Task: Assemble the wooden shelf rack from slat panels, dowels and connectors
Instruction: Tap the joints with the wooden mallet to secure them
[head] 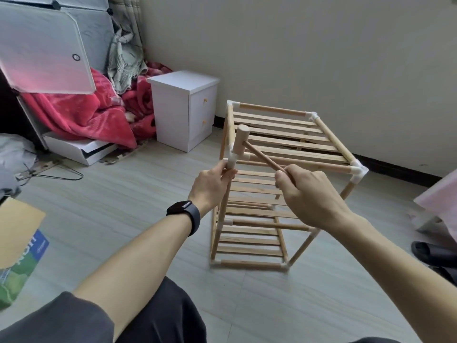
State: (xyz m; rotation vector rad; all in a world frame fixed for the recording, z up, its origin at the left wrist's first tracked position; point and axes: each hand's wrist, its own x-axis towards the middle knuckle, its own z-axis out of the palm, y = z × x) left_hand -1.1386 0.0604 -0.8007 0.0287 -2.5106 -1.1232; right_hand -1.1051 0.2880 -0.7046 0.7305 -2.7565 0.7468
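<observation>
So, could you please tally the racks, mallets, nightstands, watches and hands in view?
Rack: 1
Mallet: 1
Nightstand: 1
Watch: 1
Hands: 2, left hand and right hand
Total: 6

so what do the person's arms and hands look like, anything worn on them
The left hand and right hand are bare, with no gloves or rings showing. A black watch with a dark band sits on the left wrist. Both forearms are uncovered. A dark grey sleeve covers the left upper arm.
</observation>
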